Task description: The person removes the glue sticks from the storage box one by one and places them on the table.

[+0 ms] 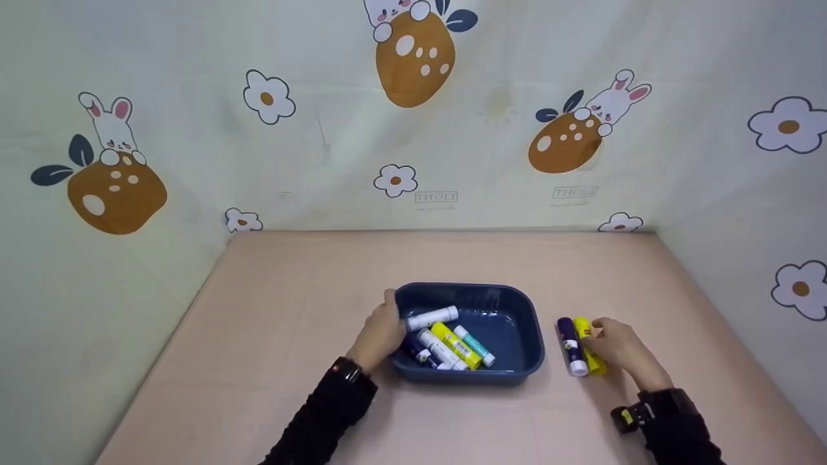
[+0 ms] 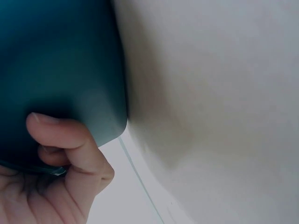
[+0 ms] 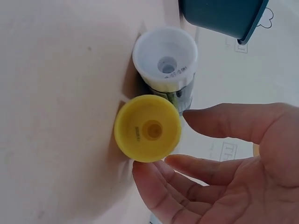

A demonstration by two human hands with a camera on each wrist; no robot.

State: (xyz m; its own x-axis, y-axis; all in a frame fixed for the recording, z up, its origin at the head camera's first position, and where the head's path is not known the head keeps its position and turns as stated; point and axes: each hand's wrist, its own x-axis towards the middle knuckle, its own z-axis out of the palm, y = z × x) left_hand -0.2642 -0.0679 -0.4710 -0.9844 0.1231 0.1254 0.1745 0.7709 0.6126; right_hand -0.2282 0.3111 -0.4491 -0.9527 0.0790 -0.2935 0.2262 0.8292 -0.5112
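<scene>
We see a person's right grip clamped on a yellow glue stick lying on the counter, thumb and fingers on either side. Just beyond it, on the thumb side, lies a dark purple stick. Well to its left, we find the left grip clamped on a blue bin, five sticks inside.
</scene>
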